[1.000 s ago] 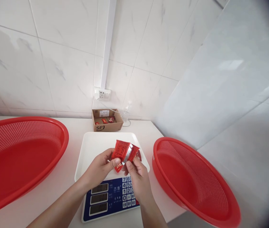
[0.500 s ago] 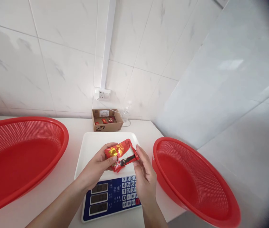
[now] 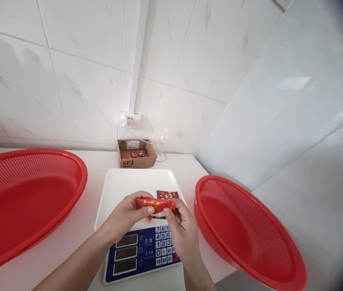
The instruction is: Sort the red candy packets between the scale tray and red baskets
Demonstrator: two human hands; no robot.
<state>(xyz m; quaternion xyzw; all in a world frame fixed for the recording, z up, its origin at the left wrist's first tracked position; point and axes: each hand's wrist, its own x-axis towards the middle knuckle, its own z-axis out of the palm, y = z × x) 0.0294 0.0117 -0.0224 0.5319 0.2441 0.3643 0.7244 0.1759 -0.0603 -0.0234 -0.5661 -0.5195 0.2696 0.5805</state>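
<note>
Above the weighing scale (image 3: 131,180), both hands grip a small red and gold snack packet (image 3: 156,205). My left hand (image 3: 130,212) pinches its left end, thumb in front and fingers behind. My right hand (image 3: 182,226) pinches the right end in the same way. The packet is tipped so that mostly its narrow side faces me. Just behind it, a dark red packet (image 3: 167,194) with pale lettering lies on the white scale pan, its lower part hidden by the hands. Below them is the scale's blue panel with its displays and number keys.
A red mesh basket (image 3: 82,178) stands at the left and another red basket (image 3: 200,192) at the right. Behind the scale, a cardboard box (image 3: 137,162) holds several small red packets. A wall socket (image 3: 130,120) and cable are behind it.
The red packet has been tilted from showing its broad face to showing its narrow side. My right hand has shifted slightly down. The dark red packet on the pan has come into sight.
</note>
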